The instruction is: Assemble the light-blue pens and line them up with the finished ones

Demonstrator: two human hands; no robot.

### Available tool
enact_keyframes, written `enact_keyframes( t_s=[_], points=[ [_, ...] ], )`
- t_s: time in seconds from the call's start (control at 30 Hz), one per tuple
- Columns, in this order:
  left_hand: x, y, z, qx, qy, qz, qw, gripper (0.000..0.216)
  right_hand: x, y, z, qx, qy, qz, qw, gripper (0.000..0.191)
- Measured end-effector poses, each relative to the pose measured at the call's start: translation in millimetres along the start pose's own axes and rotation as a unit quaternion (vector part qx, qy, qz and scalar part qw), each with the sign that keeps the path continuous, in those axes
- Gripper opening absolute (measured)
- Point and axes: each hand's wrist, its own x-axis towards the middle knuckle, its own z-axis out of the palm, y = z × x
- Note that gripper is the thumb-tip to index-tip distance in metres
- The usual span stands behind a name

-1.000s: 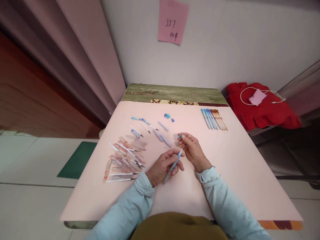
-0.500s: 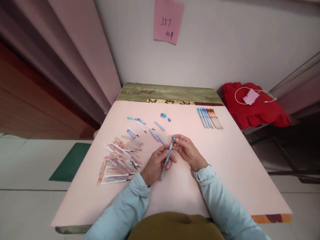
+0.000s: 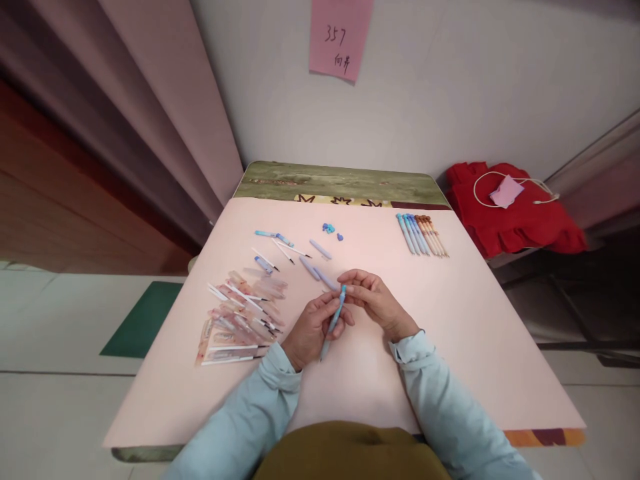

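My left hand (image 3: pixel 315 327) is closed around a light blue pen (image 3: pixel 334 325), which slants with its tip down toward me. At the pen's upper end, my right hand (image 3: pixel 377 303) pinches a small blue pen topper (image 3: pixel 344 289) that sits on the barrel's end. The fingers partly cover how the two meet. Just beyond my hands lie lavender pen barrels (image 3: pixel 310 269). Small blue and turquoise toppers (image 3: pixel 329 228) form a little pile farther back, with a single dark blue one (image 3: pixel 340 237) beside it.
Left of my hands is a heap of pinkish pen barrels and white refills (image 3: pixel 245 310). Blue barrel pieces (image 3: pixel 263 265) and loose refills (image 3: pixel 283 251) lie behind it. A row of blue and brown pens (image 3: pixel 423 235) lies at the back right. Red cloth (image 3: pixel 515 223) rests beyond the table.
My right hand has brought the blue topper down onto the upper end of the pen, where a white end showed before. My left hand keeps its hold on the pen.
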Motion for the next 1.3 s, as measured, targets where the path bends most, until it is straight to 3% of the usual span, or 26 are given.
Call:
enact_keyframes(
  t_s=[0.23,0.5,0.87,1.3],
  points=[
    [1.0,0.0,0.3,-0.035,0.004,-0.002,0.999,0.026,-1.5,3.3,-0.8,-0.040,-0.037,0.003,0.998,0.022],
    [3.3,-3.7,-4.8,-0.099,0.007,-0.051,0.994,0.034,-0.4,1.2,-0.1,-0.029,-0.047,0.017,0.998,0.029],
    [0.1,-2.5,-1.8,-0.049,0.003,-0.026,0.998,0.026,-2.4,1.9,-0.3,-0.072,-0.052,0.016,0.996,0.027],
    [-1.9,-8.9,1.3,-0.016,0.031,-0.017,0.999,0.039,-2.2,4.5,1.8,-0.057,-0.046,0.006,0.997,0.019]
  ],
)
